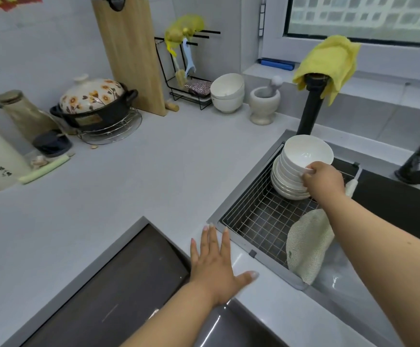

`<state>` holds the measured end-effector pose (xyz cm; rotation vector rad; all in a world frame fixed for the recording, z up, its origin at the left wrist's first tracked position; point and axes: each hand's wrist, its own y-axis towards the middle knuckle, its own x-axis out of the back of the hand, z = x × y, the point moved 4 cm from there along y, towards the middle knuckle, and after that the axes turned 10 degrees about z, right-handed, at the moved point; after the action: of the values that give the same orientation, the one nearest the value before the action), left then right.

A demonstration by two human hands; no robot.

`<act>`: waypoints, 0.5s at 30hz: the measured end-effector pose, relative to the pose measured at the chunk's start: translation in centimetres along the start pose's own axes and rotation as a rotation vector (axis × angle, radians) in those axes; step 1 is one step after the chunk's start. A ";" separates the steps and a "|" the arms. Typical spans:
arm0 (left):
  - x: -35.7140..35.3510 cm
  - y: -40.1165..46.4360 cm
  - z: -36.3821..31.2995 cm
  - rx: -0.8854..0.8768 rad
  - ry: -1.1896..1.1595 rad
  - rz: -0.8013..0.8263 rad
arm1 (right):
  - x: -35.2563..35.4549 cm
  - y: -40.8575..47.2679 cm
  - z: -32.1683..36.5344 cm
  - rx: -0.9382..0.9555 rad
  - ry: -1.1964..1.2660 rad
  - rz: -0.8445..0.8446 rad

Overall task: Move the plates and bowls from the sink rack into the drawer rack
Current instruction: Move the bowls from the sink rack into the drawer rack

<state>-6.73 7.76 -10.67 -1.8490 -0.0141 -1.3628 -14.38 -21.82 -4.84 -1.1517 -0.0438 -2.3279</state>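
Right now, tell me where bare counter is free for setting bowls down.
The widest free patch of counter lies between the clay pot, the mortar and the sink rack. Crowded: the left wall. The left hand occupies the strip beside the sink.

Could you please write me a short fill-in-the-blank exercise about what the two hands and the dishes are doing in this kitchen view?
1. The right hand grips the rim of the top ____ in the stack of bowls.
2. The stack leans inside the wire sink rack, just in front of the black ____.
3. The left hand lies open and flat on the ____.
4. A ____ cloth hangs over the faucet.

Answers: bowl; faucet; countertop; yellow
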 end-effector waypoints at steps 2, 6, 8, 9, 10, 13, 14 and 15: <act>0.0 0.0 0.0 -0.001 -0.006 0.003 | 0.1 -0.1 0.1 0.028 0.021 -0.045; 0.0 -0.2 -0.1 -0.006 -0.014 0.002 | 0.7 -0.9 0.6 0.065 0.127 -0.145; 0.0 -0.1 0.0 -0.006 -0.015 -0.003 | 1.2 -1.7 0.9 0.108 0.198 -0.183; 0.1 -0.1 0.0 -0.006 -0.017 -0.005 | 1.5 -2.2 1.0 0.127 0.244 -0.197; 0.0 -0.1 0.0 -0.004 -0.020 -0.004 | 1.7 -2.9 1.3 0.144 0.284 -0.209; 0.0 -0.1 0.1 -0.013 -0.043 -0.003 | 2.0 -6.6 2.5 0.188 0.349 -0.245; 0.2 -0.1 0.3 -0.027 -0.083 0.004 | 1.7 -8.2 2.8 0.196 0.364 -0.244; 0.6 -0.1 0.6 -0.052 -0.148 0.013 | 1.2 -9.9 3.0 0.203 0.380 -0.225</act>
<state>-6.08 7.94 -10.21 -1.9868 -0.0432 -1.2246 -17.50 -13.13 -0.08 -0.6209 -0.2762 -2.6309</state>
